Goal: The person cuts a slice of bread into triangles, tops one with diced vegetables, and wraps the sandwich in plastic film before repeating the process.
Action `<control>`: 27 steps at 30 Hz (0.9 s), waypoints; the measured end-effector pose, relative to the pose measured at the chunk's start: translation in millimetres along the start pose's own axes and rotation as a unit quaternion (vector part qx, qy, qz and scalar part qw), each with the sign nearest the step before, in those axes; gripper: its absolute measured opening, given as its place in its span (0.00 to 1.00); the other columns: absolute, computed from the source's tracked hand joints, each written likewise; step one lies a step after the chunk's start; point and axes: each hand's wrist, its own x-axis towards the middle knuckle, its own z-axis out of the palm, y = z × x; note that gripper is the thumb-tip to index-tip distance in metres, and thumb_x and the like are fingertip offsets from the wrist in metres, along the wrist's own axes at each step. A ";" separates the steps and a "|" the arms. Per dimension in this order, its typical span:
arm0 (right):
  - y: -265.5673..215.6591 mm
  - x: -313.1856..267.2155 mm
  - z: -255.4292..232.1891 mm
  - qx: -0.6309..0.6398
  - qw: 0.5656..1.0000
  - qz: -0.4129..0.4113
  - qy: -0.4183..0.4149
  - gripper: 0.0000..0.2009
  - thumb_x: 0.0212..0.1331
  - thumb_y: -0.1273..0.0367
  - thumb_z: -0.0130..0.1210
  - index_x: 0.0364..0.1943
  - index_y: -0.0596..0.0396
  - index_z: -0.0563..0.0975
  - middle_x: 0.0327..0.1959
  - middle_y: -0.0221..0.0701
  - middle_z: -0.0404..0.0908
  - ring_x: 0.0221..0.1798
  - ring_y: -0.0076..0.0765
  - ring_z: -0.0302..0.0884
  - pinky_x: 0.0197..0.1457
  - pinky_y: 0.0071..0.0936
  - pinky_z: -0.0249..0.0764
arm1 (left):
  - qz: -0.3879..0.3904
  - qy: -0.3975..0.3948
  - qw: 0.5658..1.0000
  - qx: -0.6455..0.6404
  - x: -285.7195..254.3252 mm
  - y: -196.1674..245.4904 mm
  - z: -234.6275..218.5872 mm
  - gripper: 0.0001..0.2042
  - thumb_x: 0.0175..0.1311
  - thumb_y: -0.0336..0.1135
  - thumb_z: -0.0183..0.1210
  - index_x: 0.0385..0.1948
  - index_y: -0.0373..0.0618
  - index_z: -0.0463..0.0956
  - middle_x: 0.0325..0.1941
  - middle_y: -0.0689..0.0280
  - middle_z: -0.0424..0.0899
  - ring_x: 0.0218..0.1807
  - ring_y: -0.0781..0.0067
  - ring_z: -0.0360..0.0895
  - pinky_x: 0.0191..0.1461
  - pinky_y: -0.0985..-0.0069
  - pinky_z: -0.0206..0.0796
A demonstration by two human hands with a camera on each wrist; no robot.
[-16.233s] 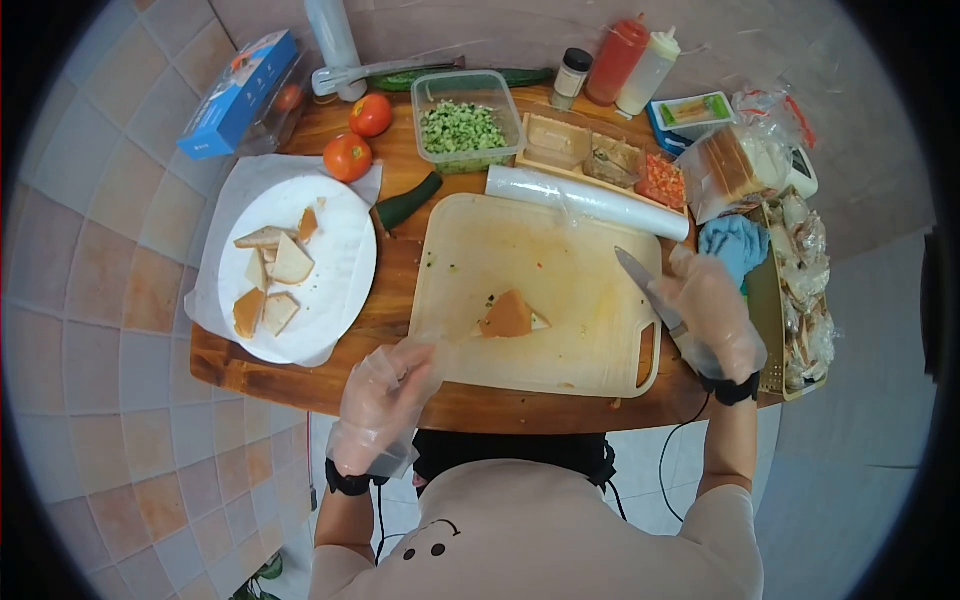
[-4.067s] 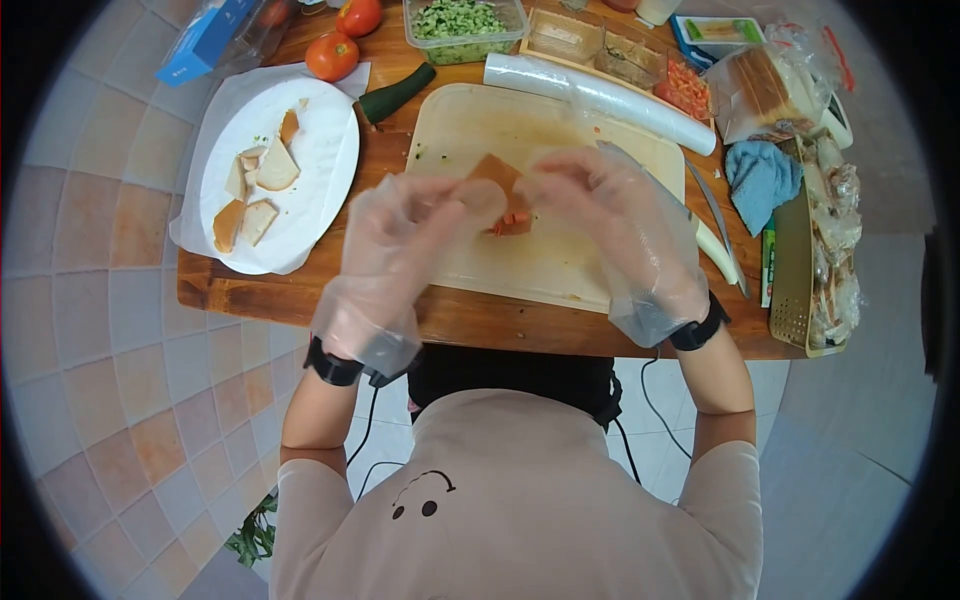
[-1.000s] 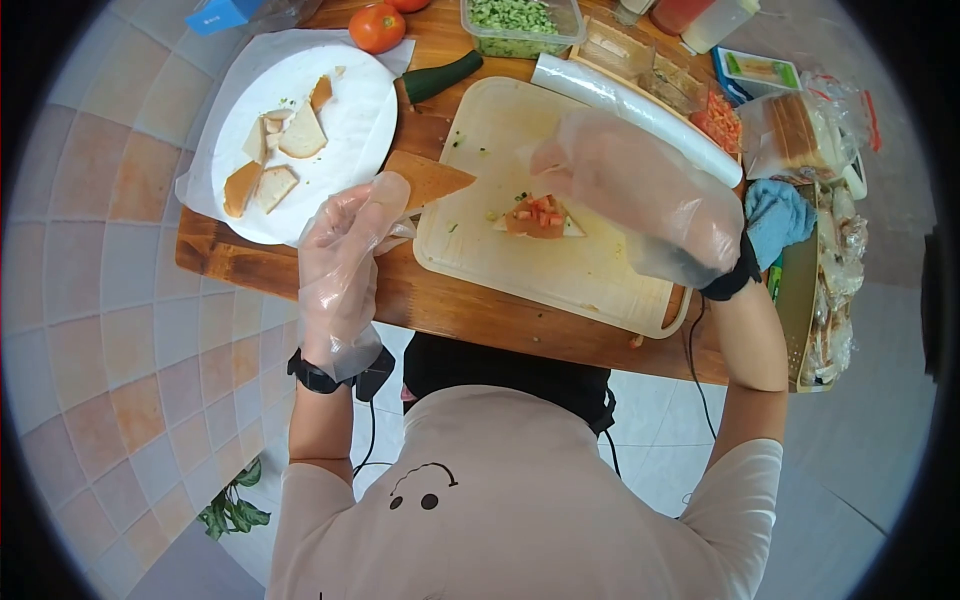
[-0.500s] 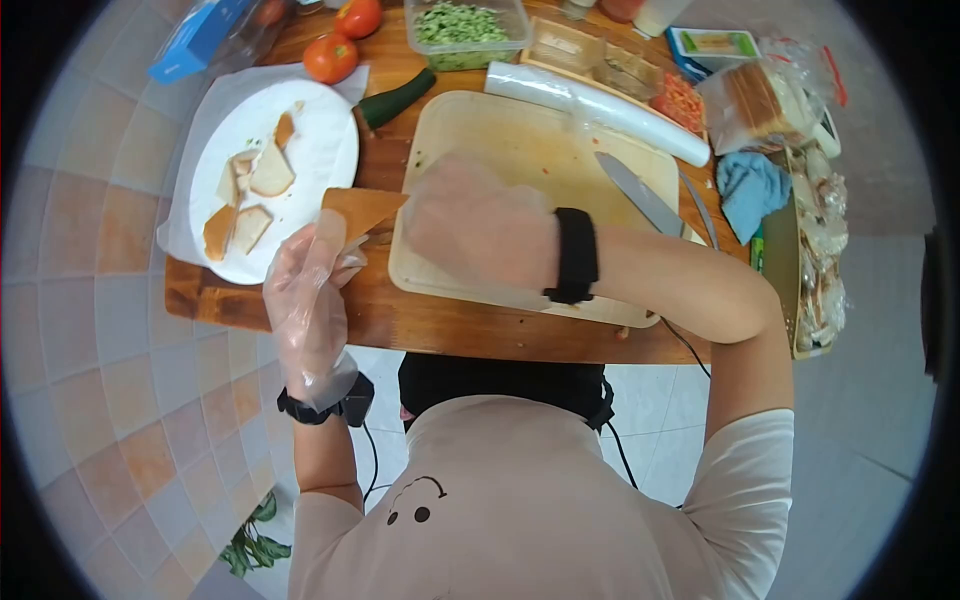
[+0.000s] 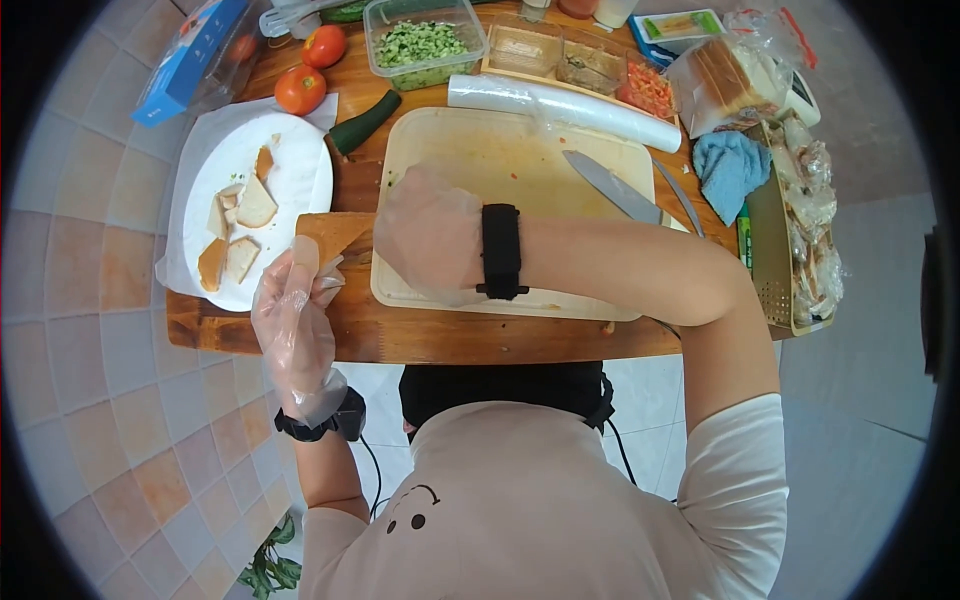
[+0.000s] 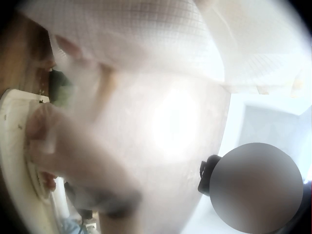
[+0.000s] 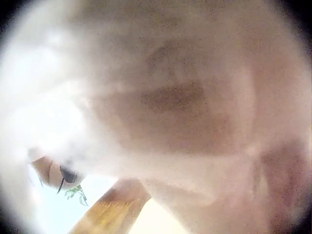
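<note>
In the head view, the gloved left hand (image 5: 295,315) pinches a brown-crusted piece of bread (image 5: 328,232) between the plate and the cutting board. The gloved right hand (image 5: 430,235) is over the left part of the cutting board (image 5: 500,150), close to the bread's right end; its fingertips are hidden. Whatever lies on the board beneath this hand is covered. Bread pieces (image 5: 256,204) lie on the white plate (image 5: 295,160). The left wrist view shows the right hand (image 6: 78,156) blurred above the board (image 6: 14,126).
A knife (image 5: 605,182) lies on the board's right side. Behind are a plastic-wrap roll (image 5: 560,108), a tub of diced green vegetable (image 5: 420,45), a tray with diced red pieces (image 5: 645,90) and tomatoes (image 5: 300,90). At right are a blue cloth (image 5: 732,170) and a basket (image 5: 772,260).
The right hand has crossed leftward over the board, covering the bread topped with red cubes. The left hand has taken up a bread piece from the board area and carried it left. The knife was released earlier.
</note>
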 end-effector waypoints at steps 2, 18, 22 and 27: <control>1.6 2.7 19.5 -0.012 0.996 0.001 0.087 0.08 0.52 0.68 0.58 0.26 0.53 0.88 0.27 0.36 0.86 0.35 0.44 0.84 0.38 0.45 0.71 | -0.001 -0.002 1.000 -0.001 0.4 0.8 -1.6 0.14 0.76 0.31 0.59 0.56 0.32 0.76 0.41 0.65 0.82 0.40 0.79 0.77 0.51 0.75 0.74; 38.1 -72.0 -12.8 0.170 0.980 0.087 0.050 0.05 0.56 0.72 0.54 0.30 0.57 0.81 0.35 0.45 0.81 0.44 0.53 0.80 0.46 0.43 0.74 | -0.020 0.044 0.998 0.040 1.8 -0.5 2.8 0.23 0.73 0.40 0.62 0.59 0.28 0.72 0.39 0.64 0.80 0.41 0.77 0.73 0.49 0.76 0.65; 38.5 -68.7 5.1 0.110 0.990 0.011 0.092 0.05 0.55 0.73 0.54 0.27 0.56 0.81 0.30 0.44 0.80 0.39 0.51 0.82 0.45 0.43 0.76 | -0.024 0.031 0.999 0.027 0.5 -1.1 9.5 0.22 0.73 0.38 0.62 0.59 0.28 0.72 0.39 0.64 0.81 0.40 0.77 0.74 0.50 0.75 0.67; 47.8 -81.0 3.5 0.081 0.982 0.031 0.166 0.04 0.55 0.73 0.54 0.31 0.56 0.80 0.32 0.41 0.81 0.39 0.51 0.82 0.48 0.42 0.76 | -0.010 -0.041 0.999 -0.014 1.4 -8.8 -3.7 0.18 0.73 0.34 0.63 0.58 0.35 0.74 0.52 0.60 0.84 0.49 0.74 0.82 0.57 0.69 0.78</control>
